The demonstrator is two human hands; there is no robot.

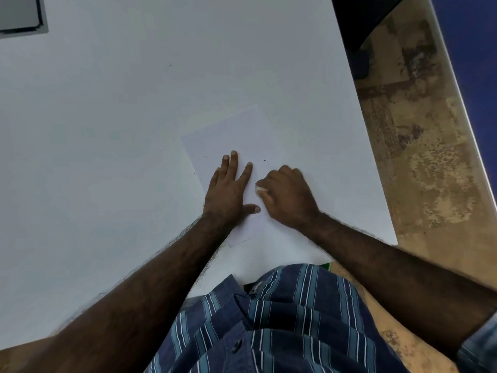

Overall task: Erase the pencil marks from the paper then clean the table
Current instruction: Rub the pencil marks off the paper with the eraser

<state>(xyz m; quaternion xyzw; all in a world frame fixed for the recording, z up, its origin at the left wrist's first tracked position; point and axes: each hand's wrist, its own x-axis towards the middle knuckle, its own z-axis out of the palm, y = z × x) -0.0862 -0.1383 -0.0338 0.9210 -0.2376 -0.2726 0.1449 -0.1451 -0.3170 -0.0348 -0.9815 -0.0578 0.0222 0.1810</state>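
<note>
A sheet of paper (236, 135) lies flat on the white counter (107, 130), turned askew: its long axis runs from its near corner, between the two forearms, up and away beyond the fingertips, leaning a little to the left, so its edges are not square with the counter edge. Most of the sheet lies beyond and under the hands.

The left hand (228, 187) rests flat on the paper, fingers straight and slightly spread, pointing away, thumb stretched out to the right toward the other hand. It holds nothing; it presses on the sheet.

The right hand (287, 195) is just beside it, close to the left thumb, with its fingers curled round a small white eraser (260, 188), which shows only at the fingertips. The eraser's end sits against the paper between the two hands.

Short dark pencil marks remain on the sheet: one (265, 160) just beyond the right hand, one (205, 156) to the left of the left fingertips, and a faint line (243, 241) near the corner between the wrists. A tiny dark speck (170, 65) lies on the counter well beyond both hands.
</note>
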